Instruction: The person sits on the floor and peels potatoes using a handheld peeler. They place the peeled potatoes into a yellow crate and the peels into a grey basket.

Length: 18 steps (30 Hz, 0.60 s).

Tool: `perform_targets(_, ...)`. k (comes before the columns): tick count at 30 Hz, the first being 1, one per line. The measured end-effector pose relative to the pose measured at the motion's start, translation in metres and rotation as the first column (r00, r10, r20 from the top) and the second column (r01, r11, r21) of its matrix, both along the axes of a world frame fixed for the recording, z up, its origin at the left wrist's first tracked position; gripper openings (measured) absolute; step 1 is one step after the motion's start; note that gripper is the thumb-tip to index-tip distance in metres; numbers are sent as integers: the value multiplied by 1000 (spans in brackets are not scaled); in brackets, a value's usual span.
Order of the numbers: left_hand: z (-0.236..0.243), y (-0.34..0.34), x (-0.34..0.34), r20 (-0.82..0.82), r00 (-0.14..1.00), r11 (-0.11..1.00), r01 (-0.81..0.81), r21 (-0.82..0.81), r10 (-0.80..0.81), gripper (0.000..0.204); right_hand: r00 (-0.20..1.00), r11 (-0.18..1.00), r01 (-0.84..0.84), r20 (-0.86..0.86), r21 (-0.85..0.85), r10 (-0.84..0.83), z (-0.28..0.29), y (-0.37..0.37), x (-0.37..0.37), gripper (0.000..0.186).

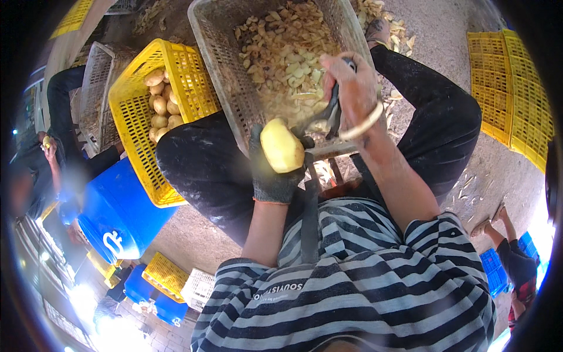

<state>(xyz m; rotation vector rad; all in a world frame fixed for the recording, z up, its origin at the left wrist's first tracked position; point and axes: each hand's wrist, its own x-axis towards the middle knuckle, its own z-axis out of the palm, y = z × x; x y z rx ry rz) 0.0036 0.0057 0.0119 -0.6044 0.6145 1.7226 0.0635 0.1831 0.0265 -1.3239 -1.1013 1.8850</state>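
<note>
In my left hand [271,179], which wears a dark glove, sits a peeled yellow potato [282,145]. My bare right hand [352,88] is closed round the dark handle of a peeler [333,114], just to the right of the potato. The peeler's head is smeared by motion, so I cannot tell whether it touches the potato. A pale bangle [363,123] circles my right wrist. Beneath both hands stands a large grey crate [218,70] with many potato peelings [287,53] in it.
Left of my knee, a yellow crate [132,123] holds several unpeeled potatoes [159,105]. Beside it stand a blue barrel [126,205] and a white crate [97,88]. Stacked yellow crates [509,94] are at the right. Another person [50,146] sits at the far left; one more [516,258] is at the lower right.
</note>
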Motion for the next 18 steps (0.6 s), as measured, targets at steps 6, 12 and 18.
perform_targets(6,-1,7,0,-64,997,998,-31,58,35,55,980,995,-57,-193,-80,40,32,-44,0,22)
perform_targets(12,6,4,3,-7,1000,1000,-17,13,17,51,964,959,-250,-129,-135,233,12,-32,-15,25)
perform_targets(18,2,-3,11,-99,992,994,87,65,-80,49,949,944,-311,13,-113,314,-33,-4,-29,22)
